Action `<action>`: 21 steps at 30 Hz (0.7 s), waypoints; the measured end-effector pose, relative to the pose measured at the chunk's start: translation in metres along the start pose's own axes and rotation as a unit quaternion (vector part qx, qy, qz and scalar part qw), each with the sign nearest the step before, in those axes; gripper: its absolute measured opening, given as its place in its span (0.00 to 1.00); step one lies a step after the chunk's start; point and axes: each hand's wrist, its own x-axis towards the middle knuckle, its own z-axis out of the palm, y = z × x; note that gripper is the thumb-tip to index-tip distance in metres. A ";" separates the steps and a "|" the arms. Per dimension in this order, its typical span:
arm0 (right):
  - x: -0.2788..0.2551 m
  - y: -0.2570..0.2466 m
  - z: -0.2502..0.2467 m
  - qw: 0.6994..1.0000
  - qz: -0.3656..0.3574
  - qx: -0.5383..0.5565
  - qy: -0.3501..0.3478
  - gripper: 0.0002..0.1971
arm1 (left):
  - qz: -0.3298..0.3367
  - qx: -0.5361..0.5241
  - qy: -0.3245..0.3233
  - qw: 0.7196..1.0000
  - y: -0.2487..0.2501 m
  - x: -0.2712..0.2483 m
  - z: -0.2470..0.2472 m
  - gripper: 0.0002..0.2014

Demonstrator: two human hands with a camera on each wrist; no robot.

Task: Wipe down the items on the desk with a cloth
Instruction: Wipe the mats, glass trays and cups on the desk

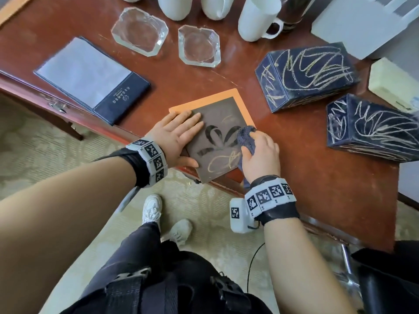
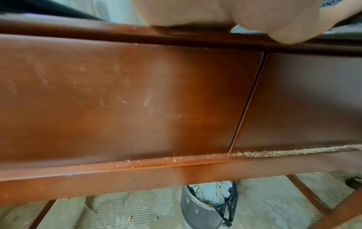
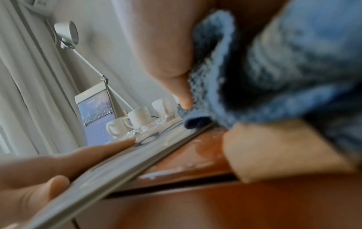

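Note:
A flat brown board [image 1: 217, 141] with an orange border and chalk-like scribbles lies at the desk's near edge, one corner past the edge. My left hand [image 1: 181, 132] presses flat on its left part with straight fingers, the thumb along its near side. My right hand [image 1: 258, 152] grips a bunched blue-grey cloth [image 1: 246, 138] against the board's right edge. In the right wrist view the cloth [image 3: 274, 74] fills the upper right, touching the board's edge [image 3: 121, 165], with the left hand [image 3: 58, 161] beyond. The left wrist view shows only the palm [image 2: 235, 17] above the desk's front.
On the red-brown desk [image 1: 294, 177] stand two glass ashtrays [image 1: 139, 30] [image 1: 199, 45], a dark blue folder [image 1: 90, 78], two dark blue scribbled boxes [image 1: 306, 75] [image 1: 374, 128] and white cups [image 1: 258, 17] at the back. A waste bin [image 2: 207, 204] stands under the desk.

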 end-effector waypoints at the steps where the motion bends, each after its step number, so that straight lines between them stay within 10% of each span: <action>1: 0.001 -0.002 0.003 1.000 -0.015 -0.015 0.000 0.21 | -0.002 0.007 -0.004 1.000 0.001 0.001 0.001 0.58; 11: -0.030 -0.023 0.000 0.931 -0.295 -0.073 -0.203 0.19 | -0.018 0.035 -0.033 0.999 0.003 0.001 0.000 0.50; 17: 0.005 0.011 -0.031 0.976 -0.094 -0.146 -0.129 0.16 | -0.023 0.033 -0.054 0.998 0.006 0.001 -0.008 0.49; 21: -0.009 -0.024 -0.005 0.960 -0.197 -0.134 -0.145 0.18 | -0.034 0.050 -0.066 0.996 0.009 0.000 -0.011 0.50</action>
